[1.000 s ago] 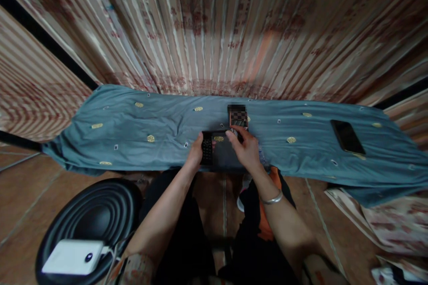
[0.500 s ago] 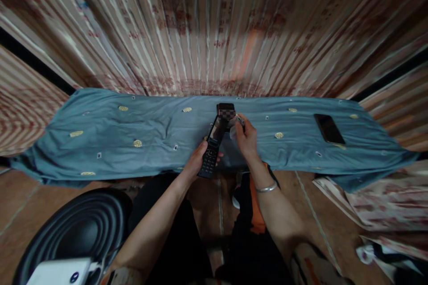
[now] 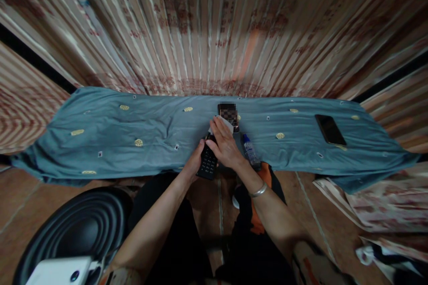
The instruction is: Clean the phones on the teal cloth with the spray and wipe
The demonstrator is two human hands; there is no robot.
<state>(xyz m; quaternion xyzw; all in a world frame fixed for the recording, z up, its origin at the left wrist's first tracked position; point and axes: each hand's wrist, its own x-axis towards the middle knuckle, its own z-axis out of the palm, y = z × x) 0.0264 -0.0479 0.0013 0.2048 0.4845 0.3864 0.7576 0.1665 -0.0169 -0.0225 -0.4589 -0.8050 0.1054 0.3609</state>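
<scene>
My left hand [image 3: 194, 160] is closed round the lower part of a black flip phone [image 3: 207, 162], its keypad facing up. Over the phone's upper half lies my right hand [image 3: 225, 142], pressing a whitish cloth or tissue [image 3: 228, 124] against it. That upper half is mostly hidden by the hand and cloth. Just beyond the fingers, a dark phone-like object [image 3: 221, 109] rests on the blue cloth, partly blurred by pixels. To the right of my right hand is a small clear bottle [image 3: 250, 149] with a blue cap.
A blue patterned cloth [image 3: 160, 120] covers the narrow table. At its right lies a black smartphone [image 3: 330, 129]. Pleated curtains [image 3: 200, 31] hang close behind. On the floor at lower left, a round black stool [image 3: 80, 227] carries a white device [image 3: 60, 271] with a cable.
My right hand has moved left and down from beside the phone onto its upper half, with the whitish cloth under the fingers. The small bottle now shows where that hand was.
</scene>
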